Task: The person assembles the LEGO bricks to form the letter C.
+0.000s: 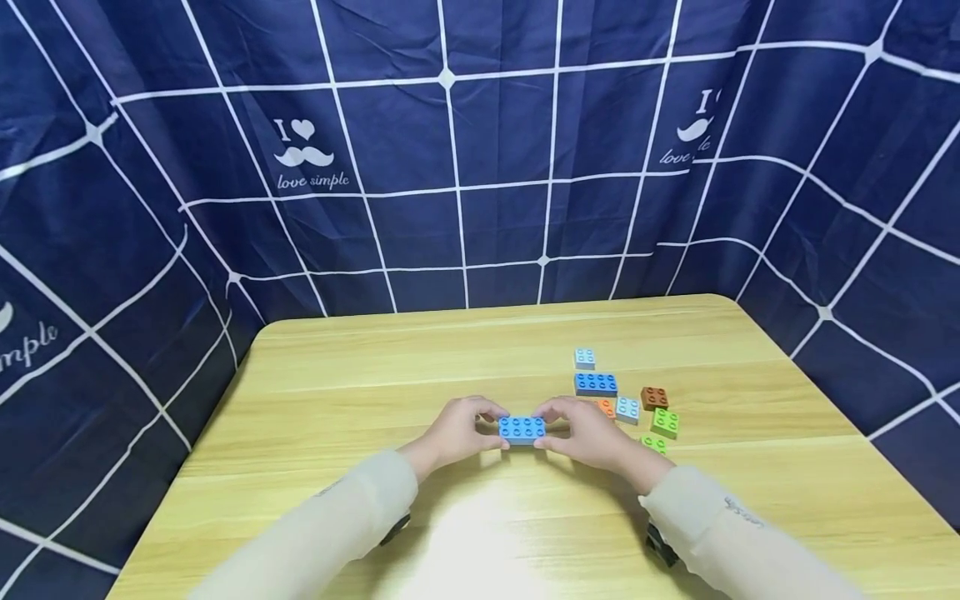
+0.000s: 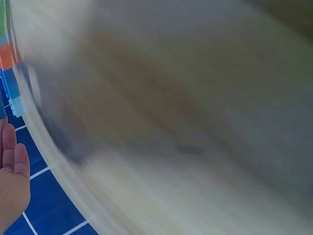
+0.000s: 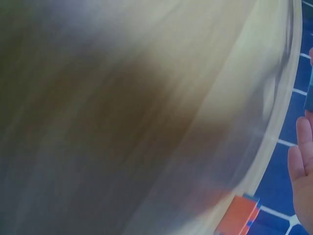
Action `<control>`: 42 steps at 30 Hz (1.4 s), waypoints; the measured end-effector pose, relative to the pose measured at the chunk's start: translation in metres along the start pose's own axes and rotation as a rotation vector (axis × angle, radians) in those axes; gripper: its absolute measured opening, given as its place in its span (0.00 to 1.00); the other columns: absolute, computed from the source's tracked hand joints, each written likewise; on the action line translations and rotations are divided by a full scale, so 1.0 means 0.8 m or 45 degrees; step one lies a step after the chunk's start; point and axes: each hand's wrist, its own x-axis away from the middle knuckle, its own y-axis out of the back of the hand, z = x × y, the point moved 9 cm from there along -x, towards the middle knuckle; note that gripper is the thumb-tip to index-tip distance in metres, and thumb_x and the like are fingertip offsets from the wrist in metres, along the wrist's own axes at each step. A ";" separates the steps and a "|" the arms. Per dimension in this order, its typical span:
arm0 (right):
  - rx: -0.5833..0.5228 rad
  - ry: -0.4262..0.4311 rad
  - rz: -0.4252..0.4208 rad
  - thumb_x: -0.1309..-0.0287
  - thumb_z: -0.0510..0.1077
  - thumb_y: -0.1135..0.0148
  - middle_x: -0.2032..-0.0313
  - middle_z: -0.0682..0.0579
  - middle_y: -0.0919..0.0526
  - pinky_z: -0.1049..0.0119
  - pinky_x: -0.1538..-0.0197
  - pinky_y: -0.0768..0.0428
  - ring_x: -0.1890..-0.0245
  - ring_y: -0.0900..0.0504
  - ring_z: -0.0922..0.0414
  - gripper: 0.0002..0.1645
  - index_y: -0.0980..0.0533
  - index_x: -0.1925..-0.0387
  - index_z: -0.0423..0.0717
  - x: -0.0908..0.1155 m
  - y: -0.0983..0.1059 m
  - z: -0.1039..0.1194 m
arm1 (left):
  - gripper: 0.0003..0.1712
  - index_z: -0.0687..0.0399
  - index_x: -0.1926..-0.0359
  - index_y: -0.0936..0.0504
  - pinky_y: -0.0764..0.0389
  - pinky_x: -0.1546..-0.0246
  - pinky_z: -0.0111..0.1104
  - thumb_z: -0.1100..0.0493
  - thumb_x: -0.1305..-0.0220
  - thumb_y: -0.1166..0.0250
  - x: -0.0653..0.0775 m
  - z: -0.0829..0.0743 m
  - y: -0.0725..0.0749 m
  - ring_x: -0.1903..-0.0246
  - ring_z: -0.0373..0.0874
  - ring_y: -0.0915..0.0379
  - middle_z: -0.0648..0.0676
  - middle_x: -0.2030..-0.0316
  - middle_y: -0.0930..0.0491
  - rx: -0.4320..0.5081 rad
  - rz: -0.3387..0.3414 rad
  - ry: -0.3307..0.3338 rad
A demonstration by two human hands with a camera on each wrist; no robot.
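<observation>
A blue toy building brick [image 1: 522,429] with two rows of studs is held level between both hands near the middle of the wooden table. My left hand [image 1: 457,432] pinches its left end between thumb and fingers. At the opposite end, my right hand [image 1: 588,432] pinches it the same way. The left wrist view catches only part of the left hand [image 2: 13,181] at its edge. Part of the right hand [image 3: 304,166] and a sliver of the held brick [image 3: 309,95] show in the right wrist view.
Right of the hands lie loose bricks: a darker blue one [image 1: 596,384], light blue ones [image 1: 585,358], a brown one [image 1: 655,398], green ones [image 1: 665,422] and an orange one [image 1: 606,408], partly hidden by the right hand. A navy checked curtain [image 1: 405,167] surrounds the wooden table [image 1: 360,367].
</observation>
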 end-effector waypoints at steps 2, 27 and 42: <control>-0.003 -0.002 0.006 0.49 0.52 0.29 0.58 0.56 0.19 0.47 0.47 0.26 0.56 0.21 0.54 0.21 0.22 0.54 0.50 -0.004 -0.006 0.003 | 0.22 0.57 0.53 0.17 0.23 0.53 0.32 0.58 0.51 0.25 0.006 0.005 0.004 0.56 0.43 0.25 0.50 0.55 0.19 0.014 -0.010 0.001; -0.051 0.017 0.129 0.51 0.47 0.27 0.63 0.59 0.21 0.58 0.52 0.23 0.60 0.23 0.59 0.19 0.23 0.58 0.48 -0.023 -0.059 0.029 | 0.19 0.58 0.58 0.17 0.23 0.57 0.33 0.60 0.53 0.24 0.046 0.036 0.013 0.63 0.42 0.26 0.46 0.64 0.20 0.036 0.025 0.050; -0.048 0.037 0.091 0.52 0.49 0.26 0.63 0.60 0.21 0.59 0.54 0.22 0.61 0.22 0.58 0.20 0.22 0.58 0.48 -0.022 -0.062 0.025 | 0.19 0.59 0.59 0.16 0.22 0.59 0.33 0.61 0.54 0.23 0.047 0.036 0.013 0.63 0.43 0.25 0.47 0.64 0.20 -0.011 -0.005 0.005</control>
